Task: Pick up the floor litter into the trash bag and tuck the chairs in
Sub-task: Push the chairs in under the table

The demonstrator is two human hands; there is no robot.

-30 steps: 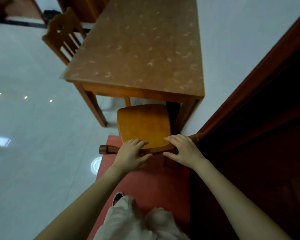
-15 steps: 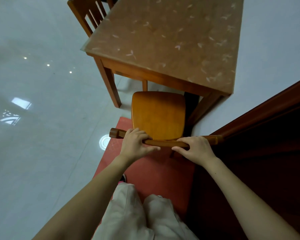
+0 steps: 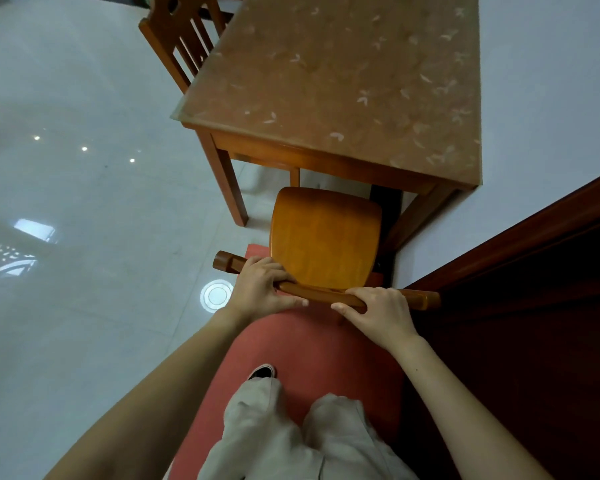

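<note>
Closest to me is the red mat (image 3: 309, 348), with my shoe (image 3: 262, 371) on it, and the back legs of the chair (image 3: 326, 233) look to be on it too. That's my first worry: shove forward and the legs could drag the mat along or catch on its edge, and the chair tips instead of sliding.

Next is the gap. The seat sits at the near end of the table (image 3: 291, 157), its front edge just about under the near rim, between the two near legs but much closer to the right table leg (image 3: 416, 220). Push at even a slight angle and I reckon the seat corner knocks that leg. The dark wood panel (image 3: 534, 271) is also right beside the rail's right end, so a scrape or pinched knuckles there seems possible.

My left hand (image 3: 264, 289) is wrapped round the top rail near its left end, fingers (image 3: 257, 268) curled over the top and thumb along the near side. My right hand (image 3: 378, 313) grips the right half the same way. Both are closed snug on the rail, nothing else in them.

Further off, another chair (image 3: 177, 32) stands at the table's left side. No litter or trash bag in view.
</note>
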